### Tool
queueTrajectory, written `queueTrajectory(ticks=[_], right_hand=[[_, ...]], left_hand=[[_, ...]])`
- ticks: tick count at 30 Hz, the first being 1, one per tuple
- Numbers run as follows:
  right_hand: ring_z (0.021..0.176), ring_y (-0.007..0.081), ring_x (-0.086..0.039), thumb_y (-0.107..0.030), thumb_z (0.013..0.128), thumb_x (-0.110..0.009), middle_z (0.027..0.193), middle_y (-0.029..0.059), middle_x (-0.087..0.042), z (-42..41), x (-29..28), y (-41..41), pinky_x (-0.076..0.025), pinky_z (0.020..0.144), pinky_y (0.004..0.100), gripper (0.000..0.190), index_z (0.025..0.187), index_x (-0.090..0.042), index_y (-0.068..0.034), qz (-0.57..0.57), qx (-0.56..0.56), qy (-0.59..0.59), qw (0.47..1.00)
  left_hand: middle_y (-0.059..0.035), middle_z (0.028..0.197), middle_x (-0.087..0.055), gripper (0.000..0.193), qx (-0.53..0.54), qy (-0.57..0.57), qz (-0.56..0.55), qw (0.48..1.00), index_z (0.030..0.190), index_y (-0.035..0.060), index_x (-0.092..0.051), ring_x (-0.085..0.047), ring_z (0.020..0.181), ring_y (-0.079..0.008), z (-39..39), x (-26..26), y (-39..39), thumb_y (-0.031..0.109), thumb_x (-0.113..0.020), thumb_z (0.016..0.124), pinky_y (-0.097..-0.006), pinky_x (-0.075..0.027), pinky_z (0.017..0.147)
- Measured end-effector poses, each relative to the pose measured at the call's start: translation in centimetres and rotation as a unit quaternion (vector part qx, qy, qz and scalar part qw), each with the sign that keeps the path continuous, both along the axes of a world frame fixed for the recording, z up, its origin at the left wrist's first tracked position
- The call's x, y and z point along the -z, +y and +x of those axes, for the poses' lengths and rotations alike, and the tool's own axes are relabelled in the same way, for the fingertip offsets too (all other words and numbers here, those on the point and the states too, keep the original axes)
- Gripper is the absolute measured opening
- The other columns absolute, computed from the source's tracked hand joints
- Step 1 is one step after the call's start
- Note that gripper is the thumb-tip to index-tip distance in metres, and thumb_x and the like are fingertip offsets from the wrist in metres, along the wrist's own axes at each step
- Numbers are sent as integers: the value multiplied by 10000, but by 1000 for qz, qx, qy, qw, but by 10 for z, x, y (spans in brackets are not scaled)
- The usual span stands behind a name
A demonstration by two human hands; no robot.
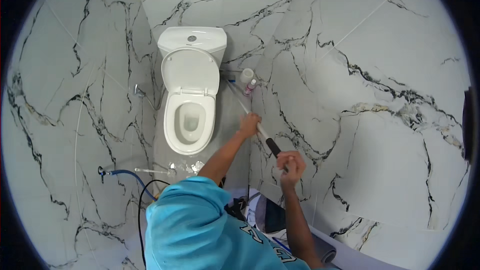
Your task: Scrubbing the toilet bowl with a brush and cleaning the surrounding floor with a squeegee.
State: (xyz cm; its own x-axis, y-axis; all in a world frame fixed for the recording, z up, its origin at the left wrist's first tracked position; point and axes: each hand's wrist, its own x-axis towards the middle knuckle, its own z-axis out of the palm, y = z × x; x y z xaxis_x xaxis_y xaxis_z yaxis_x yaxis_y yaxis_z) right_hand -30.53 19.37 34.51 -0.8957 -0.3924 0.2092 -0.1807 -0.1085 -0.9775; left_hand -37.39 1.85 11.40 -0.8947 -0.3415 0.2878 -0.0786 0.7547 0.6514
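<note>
My left hand (pixel 250 125) is closed around the pale shaft of a long-handled cleaning tool (pixel 264 132). Below it, my right hand (pixel 291 163) grips the dark end of the same handle. The shaft slants up and left to the floor beside the toilet, where its head is partly hidden and a small blue part (pixel 231 78) shows. A white ceramic toilet (pixel 168 127) with its lid raised stands left of the tool. Near the tool's far end, a pink bottle (pixel 249 87) and a white round container (pixel 246 75) stand by the wall.
A white toilet brush (pixel 150 170) lies on the wet floor (pixel 183 167). A blue hose (pixel 131 172) runs from a wall tap (pixel 102 172), beside a black cable (pixel 140 210). A bidet sprayer (pixel 139 90) hangs left of the toilet. Marble-patterned walls stand close on both sides.
</note>
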Motion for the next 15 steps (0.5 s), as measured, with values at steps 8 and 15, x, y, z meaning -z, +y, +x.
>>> queueTrajectory(ticks=[8, 15], right_hand=[[380, 131, -370, -143, 889, -365, 530, 60, -402, 13, -106, 32, -371, 405, 271, 238, 738, -417, 33, -105, -54, 106, 987], [380, 117, -360, -158, 885, -351, 463, 47, -392, 20, -53, 27, -353, 416, 280, 270, 692, -440, 9, 9, 34, 106, 994]], left_hand=[[-39, 772, -573, 160, 167, -28, 23, 985, 741, 147, -549, -560, 825, -265, 33, -89, 48, 256, -657, 697, -438, -371, 744], [-21, 735, -560, 202, 131, 4, 28, 991, 745, 160, -569, -547, 841, -246, 20, -33, 38, 238, -689, 602, -449, -359, 741]])
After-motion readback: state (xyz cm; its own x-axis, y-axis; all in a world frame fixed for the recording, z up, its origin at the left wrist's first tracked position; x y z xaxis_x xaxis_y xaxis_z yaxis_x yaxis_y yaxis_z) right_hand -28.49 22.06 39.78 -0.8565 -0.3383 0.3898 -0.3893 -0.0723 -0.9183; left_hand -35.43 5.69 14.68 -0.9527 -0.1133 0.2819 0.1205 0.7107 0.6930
